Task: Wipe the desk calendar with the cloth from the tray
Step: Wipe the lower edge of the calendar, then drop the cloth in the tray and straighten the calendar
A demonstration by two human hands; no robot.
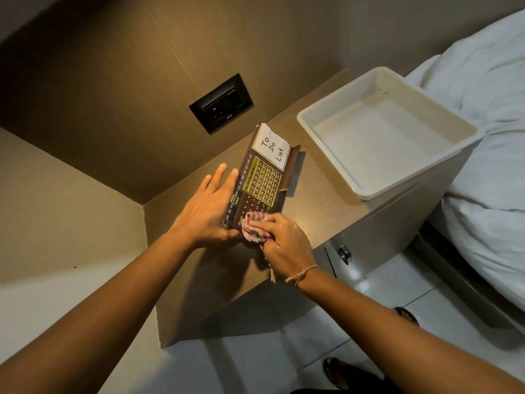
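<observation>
A dark brown desk calendar (262, 180) with a gold date grid and a white "To Do List" note lies on the bedside table (318, 177). My left hand (208, 207) rests flat against its left edge, fingers spread, steadying it. My right hand (284, 243) is closed on a bunched red-and-white checked cloth (254, 226), which presses on the calendar's near end. The white tray (389, 132) stands to the right, with nothing in it.
A black wall socket (221, 103) sits behind the calendar. A bed with white bedding (483, 123) is at the right, touching the tray's far side. The table has a drawer knob (344, 251). Below lie the tiled floor and my sandalled feet.
</observation>
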